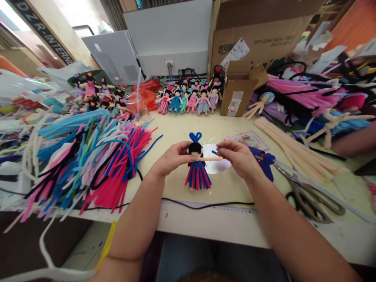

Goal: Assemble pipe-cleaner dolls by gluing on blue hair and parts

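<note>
The left hand (172,156) holds a small pipe-cleaner doll (197,166) at the centre of the table (176,129). Its fingers are closed on the doll's black head and upper body, from the 9 o'clock side. The doll stands upright, with a blue loop on top of the head and a skirt of pink and blue stripes that hangs free below the hand.

The right hand (239,156) is at 3 o'clock from the doll. Its thumb and forefinger are pinched together on a very small blue piece (215,152), just above the doll's beige arm, which points toward this hand. I cannot tell if the piece touches the arm.

At 9 o'clock from the doll lies a big heap of pipe cleaners (88,164), pink, blue and black. At 12 o'clock, at the far edge of the table, a row of finished dolls (188,100) stands before a cardboard box (258,31). At 3 o'clock, just behind the right wrist, lies a blue glue gun (264,160), and scissors (311,199) lie at 4 o'clock. Beige pipe cleaners (296,150) lie at 2 o'clock.
</note>
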### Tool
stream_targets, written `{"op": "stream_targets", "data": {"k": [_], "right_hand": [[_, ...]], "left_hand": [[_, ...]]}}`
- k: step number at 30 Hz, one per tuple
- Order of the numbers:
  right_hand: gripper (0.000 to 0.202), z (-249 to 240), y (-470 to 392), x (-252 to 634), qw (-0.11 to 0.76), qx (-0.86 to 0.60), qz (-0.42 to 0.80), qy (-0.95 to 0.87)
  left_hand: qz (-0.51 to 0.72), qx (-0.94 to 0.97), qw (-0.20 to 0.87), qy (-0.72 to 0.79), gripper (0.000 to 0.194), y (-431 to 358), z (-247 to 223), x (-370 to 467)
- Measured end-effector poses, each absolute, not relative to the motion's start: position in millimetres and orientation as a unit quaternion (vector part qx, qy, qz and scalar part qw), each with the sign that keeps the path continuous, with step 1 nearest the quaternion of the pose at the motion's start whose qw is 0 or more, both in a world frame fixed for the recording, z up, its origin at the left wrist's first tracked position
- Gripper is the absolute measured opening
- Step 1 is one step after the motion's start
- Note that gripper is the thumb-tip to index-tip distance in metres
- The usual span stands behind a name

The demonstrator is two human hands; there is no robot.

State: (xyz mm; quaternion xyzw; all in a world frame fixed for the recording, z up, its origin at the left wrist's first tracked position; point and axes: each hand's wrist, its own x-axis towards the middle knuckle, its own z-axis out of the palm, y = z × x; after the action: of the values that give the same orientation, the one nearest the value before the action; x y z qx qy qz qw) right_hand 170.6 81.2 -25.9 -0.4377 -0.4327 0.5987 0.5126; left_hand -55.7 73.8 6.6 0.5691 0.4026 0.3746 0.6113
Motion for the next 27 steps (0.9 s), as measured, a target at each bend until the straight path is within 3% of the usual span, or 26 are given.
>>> {"op": "stream_targets", "data": {"k": [27], "right_hand": [[0.015, -22.0, 78.1, 165.0, 0.536, -0.469, 0.460, -0.530]], "left_hand": [[0.366, 0.570, 0.611, 0.410, 0.044, 73.4, 6.5, -51.8]]}}
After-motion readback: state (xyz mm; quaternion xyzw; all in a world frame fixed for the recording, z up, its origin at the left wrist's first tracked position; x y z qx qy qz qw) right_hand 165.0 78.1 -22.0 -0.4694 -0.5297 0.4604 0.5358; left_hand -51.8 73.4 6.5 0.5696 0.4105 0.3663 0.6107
